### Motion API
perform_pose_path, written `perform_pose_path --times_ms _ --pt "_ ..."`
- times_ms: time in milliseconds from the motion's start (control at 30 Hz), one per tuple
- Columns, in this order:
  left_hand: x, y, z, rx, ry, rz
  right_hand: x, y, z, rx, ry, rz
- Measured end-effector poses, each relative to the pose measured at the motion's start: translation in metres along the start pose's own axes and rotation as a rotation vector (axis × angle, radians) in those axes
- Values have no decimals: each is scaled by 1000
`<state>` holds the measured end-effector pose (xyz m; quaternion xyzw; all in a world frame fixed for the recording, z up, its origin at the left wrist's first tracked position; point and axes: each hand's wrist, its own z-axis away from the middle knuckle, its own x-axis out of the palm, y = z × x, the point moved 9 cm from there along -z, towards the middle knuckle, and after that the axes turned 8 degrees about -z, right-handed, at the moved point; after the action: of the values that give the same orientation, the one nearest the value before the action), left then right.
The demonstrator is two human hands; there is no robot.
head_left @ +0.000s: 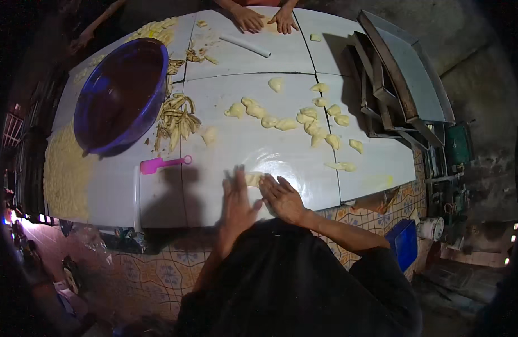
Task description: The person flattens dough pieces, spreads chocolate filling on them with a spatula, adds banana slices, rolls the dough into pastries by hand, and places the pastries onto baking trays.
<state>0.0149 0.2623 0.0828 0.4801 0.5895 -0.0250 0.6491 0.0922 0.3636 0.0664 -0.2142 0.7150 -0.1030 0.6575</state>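
Close to the table's near edge, a small flattened piece of pale yellow dough [253, 179] lies between my two hands. My left hand [238, 201] is beside its left end, slightly blurred, with fingers stretched out and thumb apart. My right hand [284, 200] lies flat over the dough's right end, fingers extended, hiding part of it. Neither hand is closed round anything. Several loose dough lumps [310, 121] are scattered beyond my hands, to the right of centre. To the left lie a pink plastic scoop [153, 165] and a pile of peeled banana pieces [179, 119].
A large purple basin [158, 106] with dark brown contents stands at the left. Metal trays [422, 73] are stacked at the right edge. Across the white tiled table [242, 151], a co-worker's hands [264, 20] press near a white rolling pin [245, 46]. Yellow dough pieces [65, 174] cover the left end.
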Motion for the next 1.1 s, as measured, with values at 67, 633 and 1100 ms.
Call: perform_pose_path --times_ms 67,633,1100 --pt "-34 -42 12 -159 251 139 1 3 2 52 31 72" --pt "-33 -34 51 164 87 -197 -61 -3 23 -64 259 -287" --pt "-3 -11 11 138 10 -351 -30 30 26 79 292 -198"
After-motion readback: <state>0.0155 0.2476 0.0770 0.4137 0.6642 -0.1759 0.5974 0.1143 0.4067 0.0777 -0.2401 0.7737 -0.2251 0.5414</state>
